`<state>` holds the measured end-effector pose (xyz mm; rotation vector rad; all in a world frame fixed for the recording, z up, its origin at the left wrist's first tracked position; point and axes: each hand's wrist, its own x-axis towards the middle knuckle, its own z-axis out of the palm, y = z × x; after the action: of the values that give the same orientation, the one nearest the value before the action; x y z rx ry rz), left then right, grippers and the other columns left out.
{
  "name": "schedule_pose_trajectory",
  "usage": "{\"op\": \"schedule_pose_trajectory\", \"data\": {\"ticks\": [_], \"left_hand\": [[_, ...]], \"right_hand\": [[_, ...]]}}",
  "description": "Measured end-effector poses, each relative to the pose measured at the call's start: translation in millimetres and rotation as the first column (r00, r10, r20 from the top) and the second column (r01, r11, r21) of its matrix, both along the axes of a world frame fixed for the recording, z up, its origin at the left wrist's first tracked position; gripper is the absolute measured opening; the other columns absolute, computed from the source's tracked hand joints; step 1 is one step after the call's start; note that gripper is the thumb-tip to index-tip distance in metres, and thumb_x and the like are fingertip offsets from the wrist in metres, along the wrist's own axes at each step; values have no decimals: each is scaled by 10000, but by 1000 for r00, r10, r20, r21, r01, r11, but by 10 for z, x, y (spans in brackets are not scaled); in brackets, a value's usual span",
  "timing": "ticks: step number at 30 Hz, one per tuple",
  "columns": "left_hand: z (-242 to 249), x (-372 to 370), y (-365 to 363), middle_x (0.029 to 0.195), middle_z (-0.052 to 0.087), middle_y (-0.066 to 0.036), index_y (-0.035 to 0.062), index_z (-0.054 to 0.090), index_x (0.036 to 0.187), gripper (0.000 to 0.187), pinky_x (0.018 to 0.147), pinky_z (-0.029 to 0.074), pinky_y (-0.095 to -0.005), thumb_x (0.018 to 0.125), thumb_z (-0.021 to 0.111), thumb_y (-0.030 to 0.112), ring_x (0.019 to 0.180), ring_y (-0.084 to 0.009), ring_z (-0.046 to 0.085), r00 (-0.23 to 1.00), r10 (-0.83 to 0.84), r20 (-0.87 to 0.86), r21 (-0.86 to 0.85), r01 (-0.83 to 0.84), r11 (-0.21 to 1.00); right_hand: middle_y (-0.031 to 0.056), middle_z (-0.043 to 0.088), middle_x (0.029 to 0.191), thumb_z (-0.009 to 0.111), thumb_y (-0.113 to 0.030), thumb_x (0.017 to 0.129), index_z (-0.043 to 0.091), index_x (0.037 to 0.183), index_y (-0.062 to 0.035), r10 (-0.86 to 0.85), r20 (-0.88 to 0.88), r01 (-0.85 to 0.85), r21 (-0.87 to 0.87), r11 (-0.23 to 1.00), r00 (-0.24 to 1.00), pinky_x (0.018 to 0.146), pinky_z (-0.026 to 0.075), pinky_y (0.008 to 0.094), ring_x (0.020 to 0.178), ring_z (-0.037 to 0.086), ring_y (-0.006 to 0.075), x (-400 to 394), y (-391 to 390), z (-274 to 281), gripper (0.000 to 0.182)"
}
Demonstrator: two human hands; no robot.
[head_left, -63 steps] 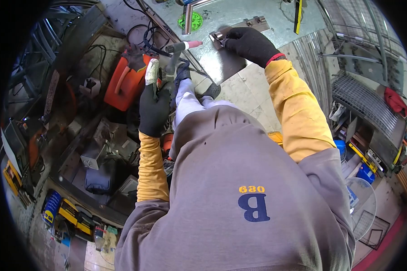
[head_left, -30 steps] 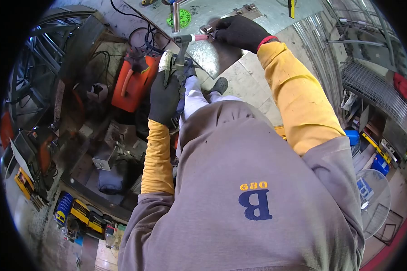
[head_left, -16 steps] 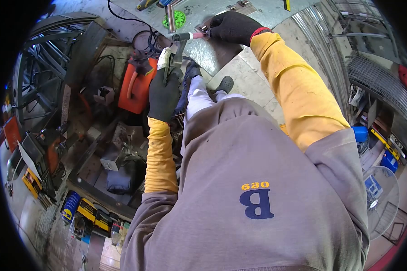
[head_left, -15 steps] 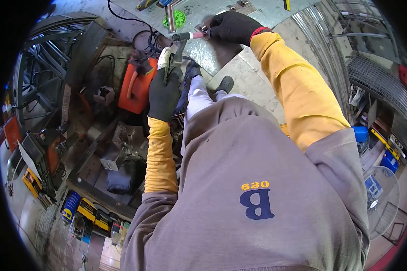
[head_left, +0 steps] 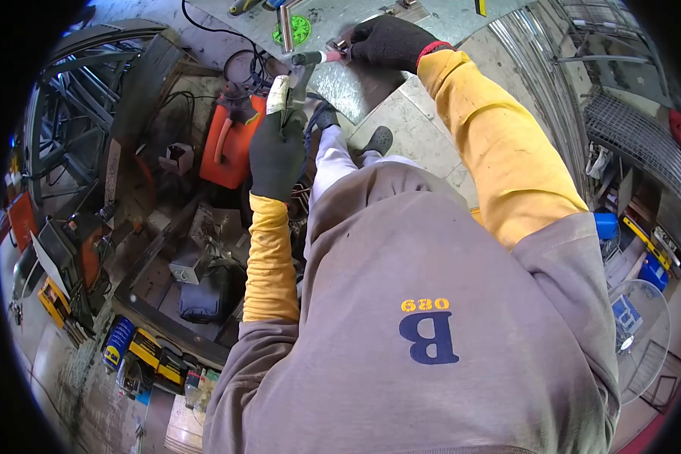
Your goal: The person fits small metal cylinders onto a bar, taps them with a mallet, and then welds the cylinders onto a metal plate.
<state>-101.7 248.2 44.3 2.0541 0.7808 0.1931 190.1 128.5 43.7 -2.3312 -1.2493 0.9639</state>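
My left hand (head_left: 275, 157), in a dark glove, is closed around the handle of a welding torch (head_left: 308, 59). A whitish sleeve (head_left: 278, 95) covers one of its fingers. The torch's pink nozzle points right, its tip close to a small shiny metal part at my right fingertips. My right hand (head_left: 390, 45), gloved with a red cuff, is bent and closed over that spot at the edge of the metal worktable (head_left: 340, 83); what its fingers grip is hidden. Left of it on the table lie a bent metal tube (head_left: 287, 30) and a green round disc (head_left: 299, 30).
An orange plastic container (head_left: 225, 147) stands on the floor beside my left arm. Black cables (head_left: 257, 64) hang near the torch. Metal frames (head_left: 68, 98) are stacked at left, long metal bars (head_left: 533, 76) at right. A fan (head_left: 635, 340) stands at lower right.
My left hand has shifted very slightly, and the torch with it. The right hand stays at the same spot on the table.
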Motion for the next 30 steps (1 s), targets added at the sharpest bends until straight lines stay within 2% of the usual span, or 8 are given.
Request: {"op": "schedule_pose_trajectory", "data": {"ticks": [2,8,9,11,12,14,23,30], "left_hand": [[-14,11,-29,960,757,-202,9,718,1189,263,715,561,-440,1031,720,219,833,-378,746,992,12,122,42,-17,999],[12,6,-43,976,747,-194,21,724,1126,236,726,558,-446,998,747,218,855,-378,738,999,42,24,14,-43,999],[-27,-78,-29,1010,729,-199,28,717,1075,233,753,556,-467,945,776,213,890,-394,719,989,-69,132,91,57,994],[23,-46,27,1031,712,-210,33,702,1079,258,768,549,-488,908,784,207,915,-417,701,962,-271,24,365,244,899],[48,-37,21,1031,712,-210,33,702,1079,258,768,549,-488,908,784,207,915,-417,701,963,-270,24,365,243,899],[118,1,-26,1002,708,-229,24,696,1093,246,763,541,-494,932,755,200,912,-431,700,997,-73,28,120,69,990],[-128,-48,4,957,729,-229,-33,676,1142,230,727,534,-454,982,626,126,805,-376,703,991,116,-70,-289,-132,948],[-69,-35,-26,935,735,-222,-28,692,1133,222,714,540,-440,976,640,121,787,-369,711,989,151,-3,-327,-143,934]], "right_hand": [[176,786,1080,672,-347,964,790,1186,-113,5,-16,-5,4,1000,1000,903,558,413,967,747,329,1,-10,9,344],[168,788,1085,668,-356,963,791,1189,-119,2,-77,-1,3,1000,997,911,560,410,976,749,322,39,-7,-38,350],[166,789,1086,668,-357,963,791,1190,-120,2,-97,-3,-8,1000,995,912,560,410,977,750,320,43,-5,-54,351],[158,791,1090,667,-361,958,791,1199,-129,4,-14,-3,40,999,1000,931,563,406,992,754,311,28,-1,-104,358],[158,791,1090,667,-361,958,791,1199,-129,5,-14,-5,40,999,1000,931,563,406,992,754,311,29,-6,-121,358],[163,788,1100,669,-362,953,789,1212,-128,-46,-50,45,-12,999,998,944,563,407,1006,756,314,13,0,-59,369],[182,785,1100,680,-357,958,788,1212,-104,-70,-59,67,-41,997,996,939,560,404,985,749,318,-8,12,64,374],[186,786,1091,679,-343,974,789,1205,-94,-24,-64,26,33,999,998,924,552,398,952,740,317,-3,-12,10,357]]}}
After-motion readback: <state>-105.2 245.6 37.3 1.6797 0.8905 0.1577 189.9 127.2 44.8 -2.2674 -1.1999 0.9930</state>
